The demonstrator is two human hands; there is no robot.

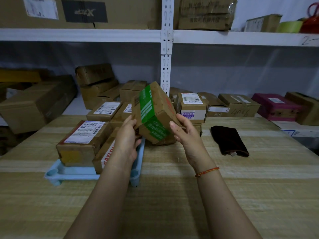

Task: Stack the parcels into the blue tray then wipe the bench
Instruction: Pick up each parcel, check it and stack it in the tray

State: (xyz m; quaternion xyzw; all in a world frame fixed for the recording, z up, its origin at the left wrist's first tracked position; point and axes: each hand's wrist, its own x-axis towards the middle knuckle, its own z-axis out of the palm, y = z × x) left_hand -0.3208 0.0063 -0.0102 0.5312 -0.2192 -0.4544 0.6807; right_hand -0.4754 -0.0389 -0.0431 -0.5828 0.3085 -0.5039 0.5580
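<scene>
The green-taped parcel [154, 112] was held tilted above the bench [172, 195], its long axis running from near-right up to far-left. The left hand [127, 135] and right hand [185, 131] gripped its opposite sides. Near-left, the blue tray [76, 171] held labelled cartons [82, 140]. A dark cloth [228, 141] lay right. Further parcels [192, 106] stood behind.

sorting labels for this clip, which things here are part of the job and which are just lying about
Part of the job: green-taped box held by both hands, left hand, right hand; blue tray; dark cloth; bench.

Lying about: pink box, shelf cartons.
</scene>
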